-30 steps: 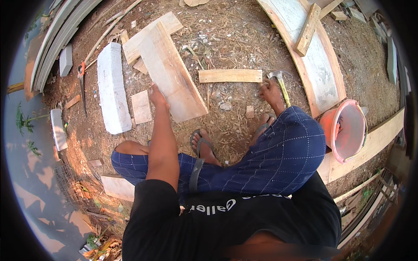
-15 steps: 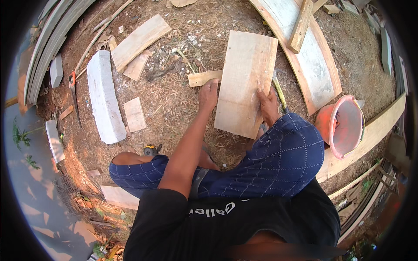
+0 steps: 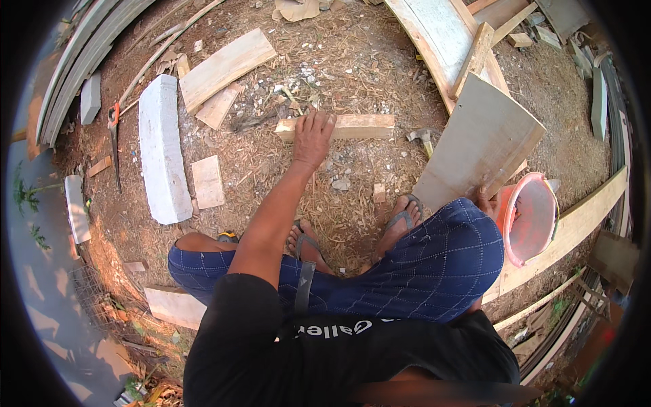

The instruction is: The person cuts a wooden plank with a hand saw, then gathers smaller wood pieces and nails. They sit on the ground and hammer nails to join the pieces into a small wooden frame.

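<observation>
My left hand is closed over the left half of a short wooden batten lying crosswise on the ground ahead of my feet. To the right, my right hand grips the near edge of a wide flat board, its fingers partly hidden by my knee. That board is tilted, one corner up by the curved form at the far right. Between batten and board lies a hammer, its handle partly covered by the board.
An orange bucket stands beside my right knee, on or against a long plank. Leftward lie a white block, a handsaw and several wood offcuts. A curved form with a whitish face lies far right.
The wide board has swung right and tilted in my right hand, uncovering the batten and my feet. My left hand has moved from beside the board's left edge onto the batten.
</observation>
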Tool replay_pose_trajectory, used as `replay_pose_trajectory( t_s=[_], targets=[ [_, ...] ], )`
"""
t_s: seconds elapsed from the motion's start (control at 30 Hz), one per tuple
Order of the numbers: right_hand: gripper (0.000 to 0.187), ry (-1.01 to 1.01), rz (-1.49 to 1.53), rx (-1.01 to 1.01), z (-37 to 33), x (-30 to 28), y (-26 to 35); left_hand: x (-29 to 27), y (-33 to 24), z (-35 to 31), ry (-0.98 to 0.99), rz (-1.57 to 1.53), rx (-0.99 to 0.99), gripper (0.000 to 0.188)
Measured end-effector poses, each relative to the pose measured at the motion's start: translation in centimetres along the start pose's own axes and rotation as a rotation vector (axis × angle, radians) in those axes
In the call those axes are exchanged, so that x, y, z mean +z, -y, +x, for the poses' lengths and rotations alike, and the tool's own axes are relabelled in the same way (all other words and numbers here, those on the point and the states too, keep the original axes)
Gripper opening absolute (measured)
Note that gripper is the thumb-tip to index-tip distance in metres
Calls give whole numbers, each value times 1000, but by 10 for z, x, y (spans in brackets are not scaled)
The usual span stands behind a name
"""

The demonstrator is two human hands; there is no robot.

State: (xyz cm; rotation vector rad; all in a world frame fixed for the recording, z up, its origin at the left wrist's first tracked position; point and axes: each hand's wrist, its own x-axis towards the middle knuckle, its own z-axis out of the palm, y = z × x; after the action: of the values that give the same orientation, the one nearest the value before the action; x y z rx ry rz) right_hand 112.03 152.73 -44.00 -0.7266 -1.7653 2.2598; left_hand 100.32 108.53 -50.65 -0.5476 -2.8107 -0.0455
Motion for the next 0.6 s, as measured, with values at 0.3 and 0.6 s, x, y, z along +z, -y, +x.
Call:
replay_pose_trajectory(
  t_s=[0.3, 0.6],
  targets=[
    [38, 267, 145, 66, 22, 56, -32, -32, 38, 0, 185, -109, -131, 75],
    [30, 536, 4, 453, -2, 151, -119, 4, 86, -26, 480, -213, -377, 77]
  ],
)
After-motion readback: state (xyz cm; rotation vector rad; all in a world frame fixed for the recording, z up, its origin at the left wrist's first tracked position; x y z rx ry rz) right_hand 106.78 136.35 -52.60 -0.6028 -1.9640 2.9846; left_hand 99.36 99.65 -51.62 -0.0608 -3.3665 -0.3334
